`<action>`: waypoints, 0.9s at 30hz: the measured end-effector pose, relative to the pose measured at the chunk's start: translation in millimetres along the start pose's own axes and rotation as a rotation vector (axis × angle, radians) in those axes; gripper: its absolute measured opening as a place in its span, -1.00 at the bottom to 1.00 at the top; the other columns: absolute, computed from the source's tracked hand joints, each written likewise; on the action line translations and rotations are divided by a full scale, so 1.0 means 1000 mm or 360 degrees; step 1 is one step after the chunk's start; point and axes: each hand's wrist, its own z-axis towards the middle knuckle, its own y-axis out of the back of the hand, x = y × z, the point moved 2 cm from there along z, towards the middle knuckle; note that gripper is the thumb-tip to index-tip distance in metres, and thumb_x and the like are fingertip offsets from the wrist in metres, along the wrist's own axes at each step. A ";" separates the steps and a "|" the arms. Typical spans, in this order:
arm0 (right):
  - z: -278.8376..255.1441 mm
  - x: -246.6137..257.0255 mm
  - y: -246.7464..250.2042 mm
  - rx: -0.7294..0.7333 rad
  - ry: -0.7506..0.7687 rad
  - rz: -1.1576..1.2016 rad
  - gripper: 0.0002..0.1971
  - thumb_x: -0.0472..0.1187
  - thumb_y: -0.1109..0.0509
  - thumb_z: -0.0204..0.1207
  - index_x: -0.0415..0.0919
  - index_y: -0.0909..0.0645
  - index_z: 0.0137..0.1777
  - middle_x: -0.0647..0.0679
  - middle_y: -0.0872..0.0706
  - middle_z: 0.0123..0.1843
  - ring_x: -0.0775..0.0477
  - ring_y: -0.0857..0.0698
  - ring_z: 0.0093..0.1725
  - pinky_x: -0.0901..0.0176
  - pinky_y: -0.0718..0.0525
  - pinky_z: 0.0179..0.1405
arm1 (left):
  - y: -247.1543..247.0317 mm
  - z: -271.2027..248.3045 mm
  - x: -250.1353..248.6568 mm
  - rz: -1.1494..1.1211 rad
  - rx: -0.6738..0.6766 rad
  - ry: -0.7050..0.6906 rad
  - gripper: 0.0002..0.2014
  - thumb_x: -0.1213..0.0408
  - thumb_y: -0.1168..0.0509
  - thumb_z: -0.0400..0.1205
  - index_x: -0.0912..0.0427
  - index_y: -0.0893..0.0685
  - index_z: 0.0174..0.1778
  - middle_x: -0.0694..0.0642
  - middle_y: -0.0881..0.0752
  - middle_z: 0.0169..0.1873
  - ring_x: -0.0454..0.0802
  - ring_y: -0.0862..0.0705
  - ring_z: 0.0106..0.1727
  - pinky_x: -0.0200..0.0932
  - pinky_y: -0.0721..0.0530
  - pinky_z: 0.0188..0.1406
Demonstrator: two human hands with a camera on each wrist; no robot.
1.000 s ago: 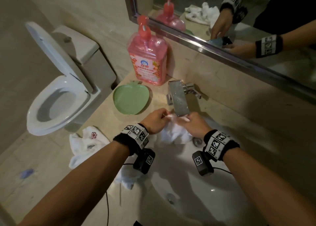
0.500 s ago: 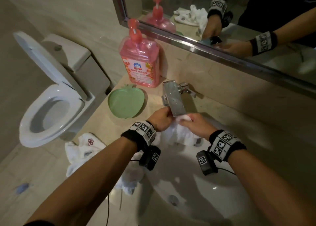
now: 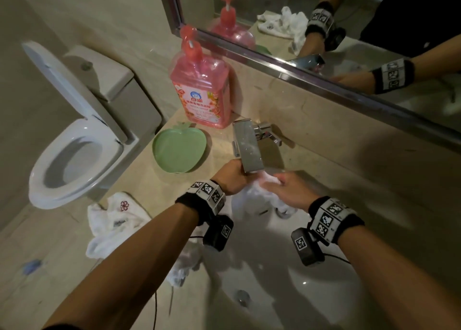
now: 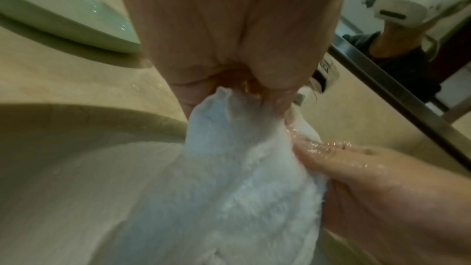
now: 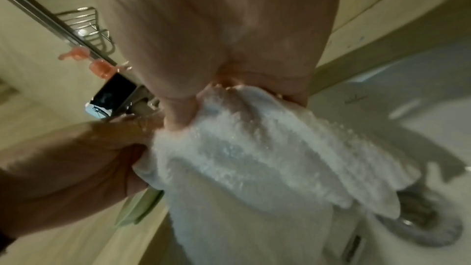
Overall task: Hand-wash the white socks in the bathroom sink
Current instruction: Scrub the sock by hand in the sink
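At centre frame, under the steel tap (image 3: 248,147), my left hand (image 3: 233,177) and right hand (image 3: 289,192) both clutch a wet white sock (image 3: 252,202), bunched and hanging into the white sink (image 3: 324,292). More white socks (image 3: 117,220) lie on the beige bench (image 3: 50,255) at lower left. The pink pump bottle (image 3: 202,92) at upper centre carries Chinese lettering, too small to read. A green apple-shaped dish (image 3: 179,150) sits beside it.
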 end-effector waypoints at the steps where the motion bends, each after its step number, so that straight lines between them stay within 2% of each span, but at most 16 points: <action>1: 0.004 -0.002 -0.005 -0.0016 0.0006 0.0003 -0.59 0.19 -0.40 0.60 -0.11 -0.56 -0.32 0.14 -0.44 -0.53 0.15 -0.40 -0.54 0.17 -0.38 -0.43 | 0.004 0.000 0.004 0.0020 -0.0013 -0.0011 -0.80 0.26 -0.36 0.67 0.15 -0.74 0.19 0.10 -0.78 0.05 0.02 -0.72 0.03 -0.06 -0.69 0.09; 2: 0.008 0.000 -0.010 -0.0016 0.0021 0.0027 -0.64 0.19 -0.36 0.62 -0.08 -0.67 -0.21 0.15 -0.52 -0.49 0.15 -0.47 -0.50 0.17 -0.45 -0.39 | 0.010 -0.001 0.009 0.0033 -0.0047 0.0015 -0.80 0.33 -0.33 0.67 0.17 -0.71 0.20 0.11 -0.77 0.06 0.06 -0.72 0.04 -0.06 -0.68 0.08; 4: 0.019 0.007 -0.021 0.0018 0.0070 0.0127 -0.82 -0.02 -0.29 0.71 0.07 -0.74 0.08 0.11 -0.76 -0.26 0.11 -0.68 -0.26 0.20 -0.63 -0.24 | 0.024 -0.007 0.021 0.0062 -0.0152 0.0144 -0.83 0.33 -0.28 0.66 0.17 -0.65 0.15 0.13 -0.75 0.07 0.13 -0.71 0.09 -0.06 -0.66 0.11; 6: 0.028 0.017 -0.032 0.0000 0.0067 0.0232 -0.79 -0.22 -0.31 0.72 0.09 -0.71 -0.03 0.11 -0.78 -0.27 0.05 -0.73 -0.19 0.35 -0.66 -0.27 | 0.036 -0.015 0.033 0.0221 -0.0208 0.0276 -0.83 0.23 -0.24 0.69 0.18 -0.65 0.13 0.18 -0.75 0.10 0.17 -0.70 0.13 -0.05 -0.63 0.13; 7: 0.032 0.022 -0.038 -0.0010 0.0066 0.0290 -0.81 -0.23 -0.36 0.69 0.03 -0.73 -0.10 0.10 -0.79 -0.28 0.05 -0.75 -0.18 0.37 -0.68 -0.27 | 0.042 -0.019 0.038 0.0333 -0.0210 0.0305 -0.79 0.20 -0.21 0.72 0.20 -0.66 0.15 0.21 -0.74 0.14 0.18 -0.69 0.16 -0.06 -0.60 0.12; 8: 0.034 0.028 -0.042 -0.0029 0.0065 0.0351 -0.86 -0.18 -0.43 0.66 -0.04 -0.74 -0.14 0.07 -0.80 -0.27 0.07 -0.76 -0.22 0.35 -0.69 -0.30 | 0.047 -0.022 0.041 0.0417 -0.0218 0.0319 -0.76 0.19 -0.19 0.73 0.22 -0.67 0.17 0.23 -0.74 0.16 0.19 -0.68 0.17 -0.08 -0.57 0.10; 11: 0.031 0.037 -0.045 -0.0134 0.0034 0.0447 -0.73 0.04 -0.54 0.56 -0.17 -0.75 -0.16 -0.10 -0.79 -0.32 0.09 -0.70 -0.45 0.29 -0.61 -0.53 | 0.055 -0.029 0.045 0.0332 -0.0278 0.0320 -0.76 0.15 -0.25 0.72 0.19 -0.69 0.17 0.21 -0.75 0.08 0.18 -0.70 0.08 -0.09 -0.58 -0.01; 14: 0.028 0.033 -0.036 -0.0102 0.0059 0.0238 -0.75 0.07 -0.51 0.58 -0.09 -0.78 -0.18 -0.03 -0.82 -0.34 0.04 -0.75 -0.41 0.24 -0.65 -0.44 | 0.048 -0.028 0.035 0.0082 -0.0197 0.0179 -0.81 0.12 -0.33 0.69 0.18 -0.69 0.06 0.13 -0.71 -0.12 0.09 -0.67 -0.14 -0.02 -0.67 -0.09; 17: 0.021 0.026 -0.031 0.0091 0.0104 0.0100 -0.84 0.01 -0.53 0.57 -0.04 -0.77 -0.17 0.19 -0.80 -0.37 0.31 -0.73 -0.37 0.46 -0.59 -0.39 | 0.028 -0.017 0.024 0.0101 -0.0051 0.0038 -0.85 0.22 -0.31 0.70 0.18 -0.69 0.11 0.07 -0.70 -0.03 0.01 -0.64 -0.01 -0.12 -0.60 0.02; 19: 0.018 0.019 -0.026 0.0125 0.0119 0.0060 -0.83 -0.01 -0.54 0.57 -0.11 -0.79 -0.08 0.14 -0.79 -0.31 0.23 -0.71 -0.30 0.42 -0.59 -0.29 | 0.016 -0.009 0.017 0.0050 0.0023 0.0001 -0.81 0.32 -0.28 0.69 0.13 -0.67 0.20 0.11 -0.73 0.08 0.00 -0.66 0.06 -0.16 -0.61 0.07; 20: 0.014 0.017 -0.022 0.0100 0.0098 0.0105 -0.81 0.01 -0.49 0.60 -0.10 -0.79 -0.01 0.11 -0.81 -0.23 0.17 -0.73 -0.22 0.33 -0.64 -0.20 | 0.011 -0.005 0.014 -0.0027 0.0044 -0.0014 -0.78 0.36 -0.26 0.67 0.00 -0.68 0.16 0.14 -0.75 0.06 -0.05 -0.69 0.01 -0.15 -0.67 0.04; 22: 0.006 0.015 -0.009 0.0011 0.0090 0.0262 -0.78 0.02 -0.41 0.66 -0.10 -0.75 0.10 -0.02 -0.83 -0.06 0.06 -0.79 -0.07 0.19 -0.73 -0.04 | 0.003 0.000 0.014 -0.0198 0.0088 0.0005 -0.76 0.32 -0.28 0.66 -0.18 -0.70 -0.11 0.21 -0.78 -0.12 -0.31 -0.67 -0.28 -0.38 -0.64 -0.24; 23: 0.003 0.014 -0.002 -0.0033 0.0121 0.0310 -0.78 0.00 -0.39 0.68 -0.13 -0.73 0.10 -0.06 -0.83 -0.07 0.09 -0.79 -0.11 0.27 -0.74 -0.10 | -0.001 0.002 0.014 -0.0256 0.0111 0.0051 -0.76 0.27 -0.29 0.69 -0.19 -0.71 -0.18 0.27 -0.79 -0.10 -0.40 -0.65 -0.33 -0.47 -0.60 -0.27; 25: -0.004 0.011 0.010 -0.0069 0.0152 0.0331 -0.78 -0.04 -0.38 0.70 -0.20 -0.70 0.06 -0.09 -0.81 -0.17 0.22 -0.76 -0.28 0.50 -0.64 -0.35 | -0.006 0.004 0.016 -0.0288 0.0154 0.0113 -0.81 0.27 -0.27 0.72 -0.15 -0.73 0.00 0.17 -0.78 0.14 -0.30 -0.70 -0.03 -0.34 -0.61 0.09; 26: -0.004 0.009 0.013 -0.0070 0.0136 0.0312 -0.78 -0.05 -0.40 0.69 -0.22 -0.70 0.05 -0.08 -0.81 -0.19 0.26 -0.75 -0.32 0.54 -0.60 -0.40 | -0.007 0.007 0.018 -0.0250 0.0138 0.0075 -0.77 0.33 -0.25 0.72 -0.08 -0.72 0.14 0.04 -0.73 0.19 -0.18 -0.67 0.13 -0.22 -0.57 0.25; 27: -0.004 0.007 0.015 -0.0055 0.0098 0.0284 -0.78 -0.07 -0.43 0.66 -0.25 -0.70 0.04 -0.07 -0.81 -0.19 0.26 -0.76 -0.32 0.52 -0.63 -0.36 | -0.007 0.009 0.017 -0.0190 0.0110 0.0027 -0.69 0.41 -0.23 0.70 -0.03 -0.70 0.24 -0.04 -0.70 0.18 -0.13 -0.64 0.19 -0.18 -0.54 0.28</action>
